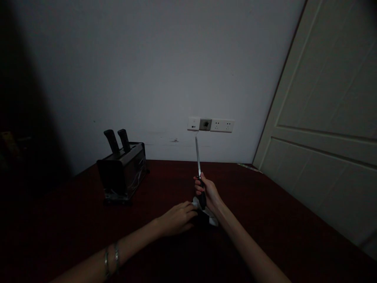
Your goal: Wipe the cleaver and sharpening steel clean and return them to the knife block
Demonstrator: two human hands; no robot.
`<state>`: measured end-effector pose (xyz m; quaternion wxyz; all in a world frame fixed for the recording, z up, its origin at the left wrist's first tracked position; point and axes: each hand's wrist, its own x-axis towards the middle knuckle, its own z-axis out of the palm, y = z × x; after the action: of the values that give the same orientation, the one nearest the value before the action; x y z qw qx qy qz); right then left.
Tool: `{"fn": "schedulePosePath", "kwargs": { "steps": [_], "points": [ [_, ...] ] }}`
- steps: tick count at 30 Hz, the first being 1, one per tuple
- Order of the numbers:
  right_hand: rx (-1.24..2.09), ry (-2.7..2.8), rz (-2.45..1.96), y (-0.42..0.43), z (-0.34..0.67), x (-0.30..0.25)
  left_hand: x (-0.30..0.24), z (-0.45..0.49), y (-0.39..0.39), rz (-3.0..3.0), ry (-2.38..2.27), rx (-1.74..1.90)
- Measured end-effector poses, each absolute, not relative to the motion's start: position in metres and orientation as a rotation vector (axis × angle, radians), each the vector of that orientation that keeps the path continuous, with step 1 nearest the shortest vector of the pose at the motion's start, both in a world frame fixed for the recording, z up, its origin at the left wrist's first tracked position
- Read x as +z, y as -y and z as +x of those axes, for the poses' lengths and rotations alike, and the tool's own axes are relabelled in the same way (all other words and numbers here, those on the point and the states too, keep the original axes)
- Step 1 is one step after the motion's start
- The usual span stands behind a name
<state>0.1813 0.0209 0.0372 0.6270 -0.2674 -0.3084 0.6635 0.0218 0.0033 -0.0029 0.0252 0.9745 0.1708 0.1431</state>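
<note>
Wall (159, 78): pale and dim as I watched from afar, with a strip of sockets (222, 125) low on it and a panelled door (326, 78) to the right.
Desk (165, 181): dark red, under everything I handled.
Metal rod (198, 155): pointed up and away over the middle, leaning slightly left, its tip just below the sockets in my view.
Right hand (210, 192): my fingers were wrapped firmly round the rod's black handle (202, 200).
Left hand (178, 217): palm down, fingers loosely bent beside white wrapping (213, 221) and a black piece (203, 218); I could not tell whether they gripped either.
Holder (129, 173): well apart on the left, 2 dark grips (118, 140) rising from its top.
Rod control: I judged that a steady wrist and a tip aimed away from the left forearm mattered most.
Low light: called, I thought, for slow moves, since the black piece's edges were lost in shadow.
</note>
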Motion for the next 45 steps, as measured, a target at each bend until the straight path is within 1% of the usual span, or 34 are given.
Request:
{"fn": "schedulePosePath", "kwargs": {
  "steps": [6,9,11,15,18,24,31,34,36,38,41,45],
  "points": [
    [1.597,0.713,-0.607,-0.015,0.186,0.027,-0.013,0.036,-0.016,3.089,-0.557,0.459],
    [1.623,0.72,-0.597,-0.011,0.188,0.027,-0.009,0.037,-0.019,3.023,-0.525,0.566],
    [1.636,0.718,-0.603,-0.01,0.189,0.027,-0.002,0.034,-0.025,2.811,-0.582,0.68],
    [1.651,0.699,-0.612,-0.012,0.193,0.025,0.018,0.019,-0.051,2.14,-0.93,0.765],
    [1.657,0.71,-0.613,-0.015,0.195,0.021,0.035,0.005,-0.079,1.985,-1.063,0.765],
    [1.655,0.715,-0.624,-0.015,0.198,0.016,0.054,-0.006,-0.113,2.033,-1.138,0.787],
    [1.636,0.723,-0.663,-0.009,0.194,0.019,0.027,0.001,-0.089,2.333,-1.078,0.6],
    [1.63,0.726,-0.676,-0.008,0.193,0.019,0.014,0.003,-0.073,2.711,-0.97,0.581],
    [1.627,0.735,-0.676,-0.008,0.193,0.019,0.009,0.002,-0.066,3.042,-0.77,0.478],
    [1.628,0.74,-0.663,-0.007,0.192,0.019,0.006,0.0,-0.063,3.167,-0.641,0.385],
    [1.644,0.739,-0.637,-0.006,0.191,0.02,0.002,-0.004,-0.064,3.003,-0.712,0.411],
    [1.639,0.749,-0.631,-0.005,0.189,0.018,0.0,-0.004,-0.074,2.53,-0.896,0.605]
  ]
}}
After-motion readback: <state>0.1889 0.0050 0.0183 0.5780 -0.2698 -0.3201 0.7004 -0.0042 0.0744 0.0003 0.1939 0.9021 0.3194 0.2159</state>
